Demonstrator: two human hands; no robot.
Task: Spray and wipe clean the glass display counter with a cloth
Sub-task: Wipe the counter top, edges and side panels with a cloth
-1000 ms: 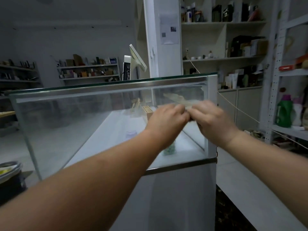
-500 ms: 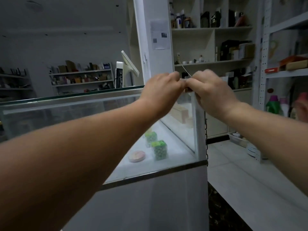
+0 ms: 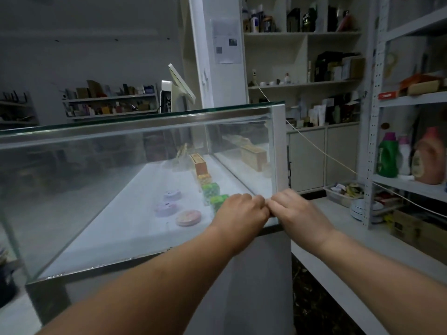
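Observation:
The glass display counter [image 3: 96, 189] fills the left and middle of the head view, its front pane hazy and its green-edged top [image 3: 145, 118] level. My left hand [image 3: 242, 211] and my right hand [image 3: 298, 211] are both closed into fists, knuckles touching. They press on the lower right corner of the front pane, by the white corner post [image 3: 280, 146]. No cloth or spray bottle shows; anything held inside the fists is hidden.
Inside the case lie round tins [image 3: 188, 217], green boxes [image 3: 211, 189] and a wooden box [image 3: 200, 164]. A white ledge [image 3: 338, 252] runs along the right. A metal rack holds detergent bottles [image 3: 388, 155]. A taut string [image 3: 321, 151] crosses to it. A tilted screen [image 3: 181, 85] stands behind.
Both fists, still together, have slid down the right end of the front pane from the top edge to the bottom corner. The camera has tilted with them.

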